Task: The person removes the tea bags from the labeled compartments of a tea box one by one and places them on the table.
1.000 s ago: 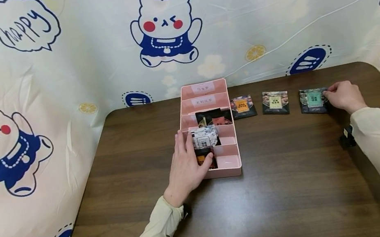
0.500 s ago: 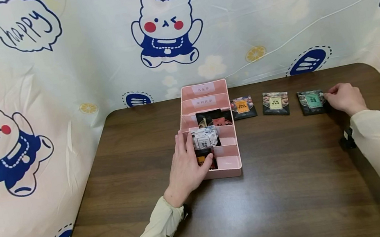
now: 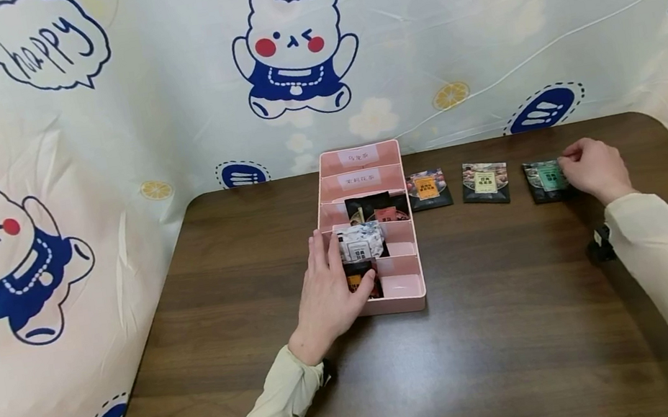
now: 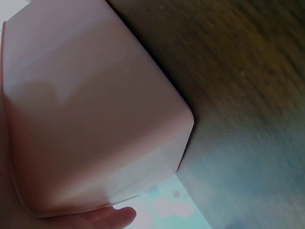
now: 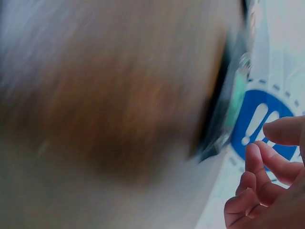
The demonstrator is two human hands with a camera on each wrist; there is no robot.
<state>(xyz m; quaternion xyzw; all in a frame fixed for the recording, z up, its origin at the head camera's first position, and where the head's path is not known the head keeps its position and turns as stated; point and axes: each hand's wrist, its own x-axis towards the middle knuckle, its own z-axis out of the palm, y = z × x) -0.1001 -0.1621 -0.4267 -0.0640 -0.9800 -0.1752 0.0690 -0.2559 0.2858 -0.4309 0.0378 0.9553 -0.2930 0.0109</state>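
My left hand rests along the left rim of a pink compartment box, fingers straight and thumb over the front compartment. Under the thumb stands a black sachet with an orange label. In the left wrist view, fingertips show past the wall of the pink box. My right hand is over the right edge of a dark sachet with a green label on the table. In the right wrist view, thumb and fingers are apart, just beside the green-label sachet, with nothing between them.
Between box and right hand lie an orange-label sachet and a yellow-label sachet. Inside the box are a white patterned sachet and dark sachets. The two rear compartments bear paper labels. A printed cloth hangs behind the wooden table.
The green-label sachet has shifted slightly left and settled. My right hand has then moved a little left and up over its edge. The left hand stays on the box.
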